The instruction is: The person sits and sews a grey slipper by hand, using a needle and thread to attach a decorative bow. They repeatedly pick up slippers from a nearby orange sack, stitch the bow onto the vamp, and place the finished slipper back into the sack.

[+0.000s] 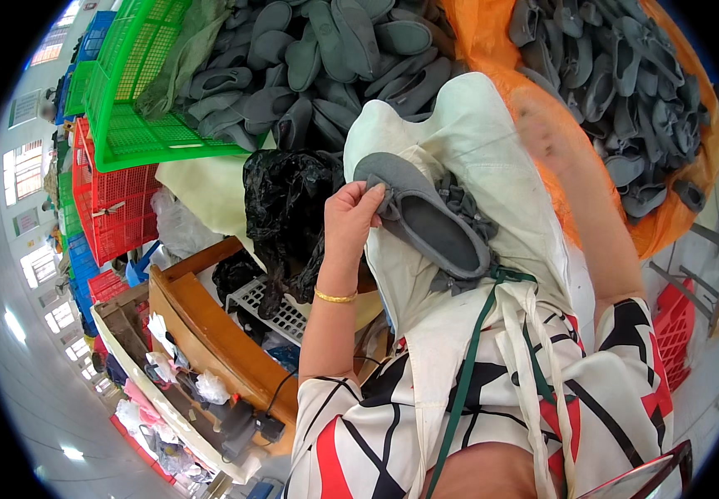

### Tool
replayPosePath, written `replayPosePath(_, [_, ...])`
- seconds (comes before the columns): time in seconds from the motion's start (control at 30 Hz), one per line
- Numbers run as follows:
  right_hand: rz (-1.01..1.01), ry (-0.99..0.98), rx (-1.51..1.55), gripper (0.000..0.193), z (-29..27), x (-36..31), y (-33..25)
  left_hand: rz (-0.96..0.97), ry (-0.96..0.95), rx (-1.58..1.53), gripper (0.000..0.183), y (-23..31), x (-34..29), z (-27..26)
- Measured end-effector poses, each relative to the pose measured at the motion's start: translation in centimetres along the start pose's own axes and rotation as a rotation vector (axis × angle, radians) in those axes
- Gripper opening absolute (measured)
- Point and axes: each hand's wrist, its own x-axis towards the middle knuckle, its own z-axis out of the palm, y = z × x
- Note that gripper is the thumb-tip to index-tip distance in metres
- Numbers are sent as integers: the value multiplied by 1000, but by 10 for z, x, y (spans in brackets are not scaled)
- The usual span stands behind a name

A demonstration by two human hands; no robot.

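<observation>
My left hand (349, 218) pinches the toe end of a grey slip-on shoe (433, 231) between thumb and fingers, where a small grey fabric bow sits. The shoe lies over my lap, its opening facing up. Beside and partly under it, several loose grey bows (469, 209) rest on my white apron (492, 141). Motion smears my right hand (540, 126), which is stretched out to the right over an orange bag (571, 200); its fingers cannot be made out. Many grey shoes (646, 100) with bows fill that bag.
At the upper left, a green plastic crate (168, 151) stands by a big pile of grey shoes (326, 50). A red crate (114, 200), a black plastic bag (280, 208) and a wooden bench or table (210, 333) are on my left. A red basket (675, 320) stands at the right.
</observation>
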Motion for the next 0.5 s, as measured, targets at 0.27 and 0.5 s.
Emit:
replayPosePath(0.27, [-387,147,-683,11,41,-2,31,169,142,336,17,1,-2,12])
replayPosePath(0.5, [-874,-244,-1702,21,69,32,95,843,306,1198,20,12,-18,34])
